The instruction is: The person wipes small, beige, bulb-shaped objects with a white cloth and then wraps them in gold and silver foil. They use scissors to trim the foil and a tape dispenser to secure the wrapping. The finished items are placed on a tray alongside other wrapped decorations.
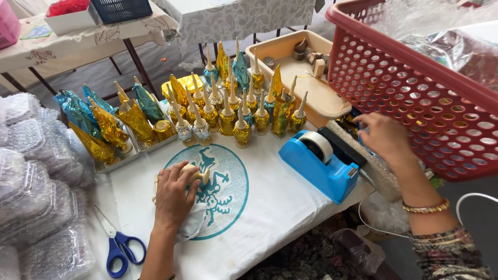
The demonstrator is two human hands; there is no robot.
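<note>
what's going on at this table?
A person works at a cloth-covered table. The left hand presses a bare wooden piece and a bit of white wrap onto the cloth. The right hand reaches under a tilted red basket, beside a blue tape dispenser. Rows of foil-wrapped pieces stand behind, more in trays at left. Blue scissors lie near the front edge.

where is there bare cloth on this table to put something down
Bare cloth lies between the left hand and the blue tape dispenser, over the teal print, and toward the front edge right of the scissors. The back is crowded with foil-wrapped pieces.
</note>
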